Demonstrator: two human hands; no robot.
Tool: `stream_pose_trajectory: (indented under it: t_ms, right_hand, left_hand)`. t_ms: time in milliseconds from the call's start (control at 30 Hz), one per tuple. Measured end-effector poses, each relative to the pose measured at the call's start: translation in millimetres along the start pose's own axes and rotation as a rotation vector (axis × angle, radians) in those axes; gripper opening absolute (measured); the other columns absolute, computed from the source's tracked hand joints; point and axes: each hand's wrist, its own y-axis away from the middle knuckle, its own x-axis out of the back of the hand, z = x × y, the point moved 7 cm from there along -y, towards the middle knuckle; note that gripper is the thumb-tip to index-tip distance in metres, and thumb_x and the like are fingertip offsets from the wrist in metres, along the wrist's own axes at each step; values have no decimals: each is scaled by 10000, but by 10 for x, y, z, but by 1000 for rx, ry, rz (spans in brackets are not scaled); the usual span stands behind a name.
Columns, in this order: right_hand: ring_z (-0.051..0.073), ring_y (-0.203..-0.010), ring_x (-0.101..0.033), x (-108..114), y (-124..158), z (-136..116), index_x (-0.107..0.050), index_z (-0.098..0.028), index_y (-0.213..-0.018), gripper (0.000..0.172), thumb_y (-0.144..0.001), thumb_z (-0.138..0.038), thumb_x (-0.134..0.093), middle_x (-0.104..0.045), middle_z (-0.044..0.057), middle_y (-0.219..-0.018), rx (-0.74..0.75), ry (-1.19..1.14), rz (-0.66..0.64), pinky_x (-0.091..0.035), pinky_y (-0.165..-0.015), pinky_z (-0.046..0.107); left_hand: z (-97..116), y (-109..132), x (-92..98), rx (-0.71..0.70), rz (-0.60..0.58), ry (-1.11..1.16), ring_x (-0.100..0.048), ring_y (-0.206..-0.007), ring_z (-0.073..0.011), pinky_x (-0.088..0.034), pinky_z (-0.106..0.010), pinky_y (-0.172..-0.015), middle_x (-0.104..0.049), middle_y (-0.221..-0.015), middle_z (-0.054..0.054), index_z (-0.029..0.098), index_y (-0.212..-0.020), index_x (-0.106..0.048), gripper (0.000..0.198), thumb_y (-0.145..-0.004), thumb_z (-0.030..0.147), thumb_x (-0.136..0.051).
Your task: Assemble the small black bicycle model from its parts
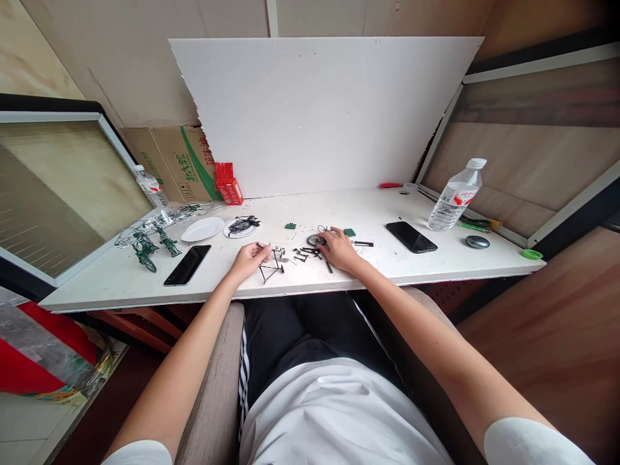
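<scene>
My left hand point(248, 261) pinches a small dark miniature bicycle frame point(272, 268) by one end, just above the table's front part. My right hand point(340, 250) rests among small black parts, fingers apart and pointing down, beside a little spoked wheel point(316, 239). Whether its fingertips touch a part is too small to tell. Between the hands lie several tiny black pieces point(301, 254). A short black rod point(329, 266) lies under the right thumb. Small green blocks point(290, 226) sit just behind the parts.
Assembled green miniature bicycles point(145, 248), a phone point(187, 265) and a white plate point(202, 229) are on the left. Black parts fill a second plate point(242, 225). A second phone point(411, 237), a water bottle point(455, 197) and a grey round object point(477, 241) stand right. A white board point(320, 116) leans behind.
</scene>
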Motion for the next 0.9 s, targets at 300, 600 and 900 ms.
stream_pose_trajectory:
  t_ms: [300, 600, 900]
  right_hand:
    - [408, -1508, -431, 34, -8, -24, -689, -175, -1390, 385, -1114, -342, -478, -700, 163, -1427, -5, 26, 59, -423, -1150, 563]
    - [382, -1373, -548, 100, -33, 15, -672, -123, -1368, 401, -1113, -221, -378, -738, 203, -1319, -22, 66, 124, -455, -1056, 508]
    - [383, -1487, -434, 37, -38, 68, -707, -153, -1324, 348, -1081, -169, -459, -758, 165, -1289, 12, 92, 160, -443, -1113, 520]
  left_hand:
    - [-23, -2, 8, 0, -1, 4, -693, -785, -204, -542, -333, -824, -735, -825, -68, 161, -888, -726, 569, -794, 714, -816]
    - [1, 12, 4, 5, -1, 10, -700, -784, -212, -556, -347, -825, -744, -836, -78, 161, -894, -716, 579, -782, 720, -819]
    - [25, 19, -3, 6, 0, -1, -690, -781, -212, -556, -355, -828, -735, -823, -77, 162, -885, -717, 574, -788, 719, -815]
